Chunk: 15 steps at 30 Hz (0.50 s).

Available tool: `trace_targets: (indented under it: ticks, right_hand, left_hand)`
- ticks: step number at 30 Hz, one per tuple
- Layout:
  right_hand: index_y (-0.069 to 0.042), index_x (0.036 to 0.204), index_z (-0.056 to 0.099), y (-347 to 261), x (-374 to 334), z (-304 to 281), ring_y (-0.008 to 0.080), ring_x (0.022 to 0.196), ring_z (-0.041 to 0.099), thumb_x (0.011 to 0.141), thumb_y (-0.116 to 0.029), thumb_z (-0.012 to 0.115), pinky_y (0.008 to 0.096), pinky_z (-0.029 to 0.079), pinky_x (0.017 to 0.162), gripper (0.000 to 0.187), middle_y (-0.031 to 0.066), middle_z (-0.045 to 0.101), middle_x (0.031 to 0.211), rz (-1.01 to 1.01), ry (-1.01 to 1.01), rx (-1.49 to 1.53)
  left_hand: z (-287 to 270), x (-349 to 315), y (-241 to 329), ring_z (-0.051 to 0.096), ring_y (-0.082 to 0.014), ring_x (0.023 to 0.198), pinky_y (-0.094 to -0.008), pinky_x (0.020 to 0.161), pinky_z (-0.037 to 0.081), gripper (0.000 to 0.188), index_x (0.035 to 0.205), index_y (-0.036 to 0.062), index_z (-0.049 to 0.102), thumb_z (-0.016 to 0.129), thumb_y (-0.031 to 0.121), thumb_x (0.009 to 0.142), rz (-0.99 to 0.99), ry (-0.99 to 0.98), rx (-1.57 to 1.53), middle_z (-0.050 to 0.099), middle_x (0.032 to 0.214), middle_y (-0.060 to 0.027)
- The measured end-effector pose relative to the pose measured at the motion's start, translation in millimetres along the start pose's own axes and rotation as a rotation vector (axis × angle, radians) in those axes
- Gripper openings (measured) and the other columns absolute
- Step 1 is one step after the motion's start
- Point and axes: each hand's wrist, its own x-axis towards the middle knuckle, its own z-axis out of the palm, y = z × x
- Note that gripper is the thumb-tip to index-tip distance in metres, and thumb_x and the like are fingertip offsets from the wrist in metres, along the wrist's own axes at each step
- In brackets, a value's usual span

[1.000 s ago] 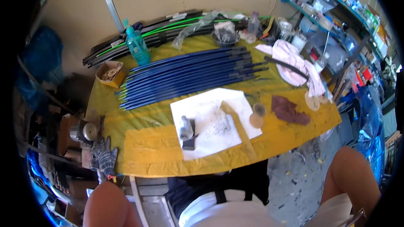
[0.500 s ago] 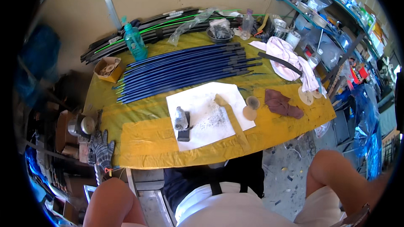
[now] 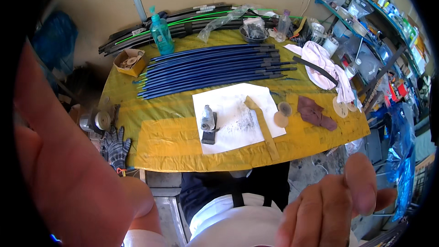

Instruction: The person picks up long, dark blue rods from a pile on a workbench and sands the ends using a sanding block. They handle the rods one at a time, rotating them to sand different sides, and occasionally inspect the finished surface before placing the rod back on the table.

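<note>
My left hand point(image 3: 68, 169) looms large and blurred at the left edge, raised close to the camera. Its fingers are cut off or smeared. At the lower right is my right hand point(image 3: 329, 206), also lifted near the camera, fingers bent and partly apart, with nothing visible in them. Both are raised in front of the table. On its yellow cover, a white sheet point(image 3: 228, 142) with dark specks bears a grey metal tool point(image 3: 207, 118) beside a black block point(image 3: 209, 137). A flat yellowish-brown strip point(image 3: 263, 126) lies across the sheet's right part.
Several blue rods point(image 3: 210, 71) lie behind the sheet. A teal pump bottle point(image 3: 162, 36) and a small box of discs point(image 3: 129, 61) stand at the back left. Rightward are round discs point(image 3: 281, 119), a brown cloth point(image 3: 316, 113) and a pink cloth point(image 3: 315, 55). A striped glove point(image 3: 117, 148) hangs at the left edge.
Both my hands have risen into view close to the camera, one at the left and one at the lower right. The view has shifted slightly; the table's things lie as before.
</note>
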Motion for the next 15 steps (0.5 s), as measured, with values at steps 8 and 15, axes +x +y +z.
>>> trace_targets:
  ticks: [8,15]
  right_hand:
    - [-0.006,0.099,0.045,0,-2,4,0.0337,0.082,0.057,0.091,-0.028,0.049,0.0461,0.048,0.075,0.023,0.0132,0.057,0.083,-0.117,-0.027,0.167]
    - [-0.005,0.098,0.048,56,21,31,0.0325,0.087,0.053,0.089,-0.021,0.054,0.0431,0.046,0.081,0.02,0.0114,0.055,0.088,-0.639,-0.198,0.757]
  left_hand:
    - [-12,-9,4,0.049,-0.0289,0.11,-0.0431,0.101,0.033,0.039,0.116,0.0035,0.051,0.039,0.033,0.093,0.047,0.011,0.034,0.052,0.113,-0.0189]
    - [-19,-5,-4,0.051,-0.029,0.108,-0.0426,0.101,0.034,0.039,0.115,0.003,0.052,0.039,0.033,0.093,0.063,0.005,0.047,0.054,0.111,-0.0191]
